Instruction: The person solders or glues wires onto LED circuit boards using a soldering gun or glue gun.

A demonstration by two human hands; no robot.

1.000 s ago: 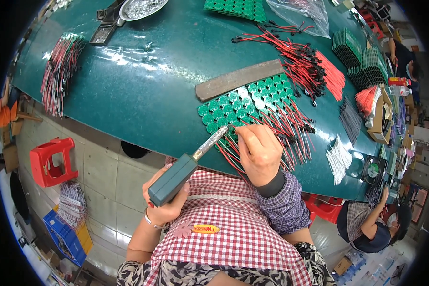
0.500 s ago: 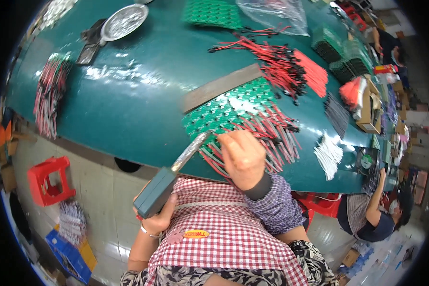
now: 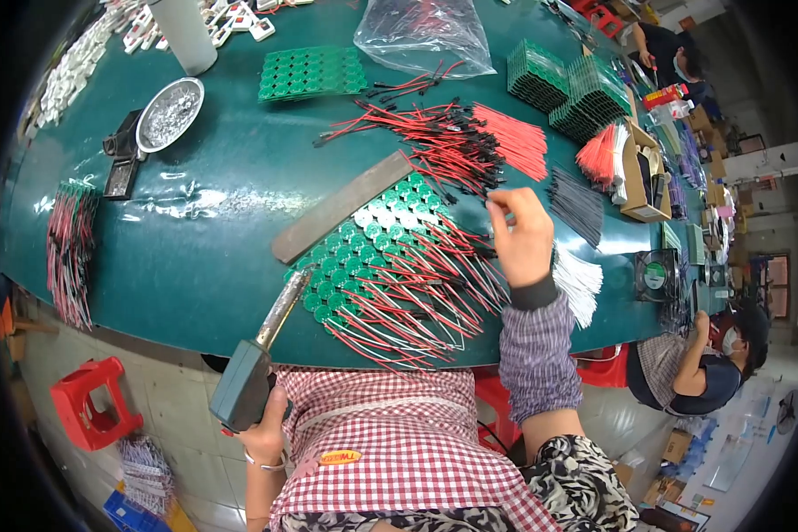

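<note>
My left hand (image 3: 266,432) is wrapped round the handle of a dark green soldering gun (image 3: 241,386). Its long metal barrel points up and away, the tip over the left edge of a sheet of round green circuit boards (image 3: 326,288). Red, white and black wires (image 3: 408,306) fan out from the boards toward the table's near edge. My right hand (image 3: 521,238) is lifted to the right of the sheet, thumb and finger pinched together. Whatever lies in the pinch is too small to make out. Just beyond is a pile of red wires with black ends (image 3: 457,146).
A flat grey bar (image 3: 341,208) lies along the sheet's far side. Bundles of red (image 3: 514,140), black (image 3: 576,206) and white (image 3: 579,284) tubes or wires lie at right. A metal bowl (image 3: 170,115) stands far left. Green boards (image 3: 585,97) are stacked far right. Co-workers sit at right.
My right hand has moved from the wires on the boards out to the right, by the wire pile. The soldering gun's tip has shifted along the sheet toward its left edge. The view has turned.
</note>
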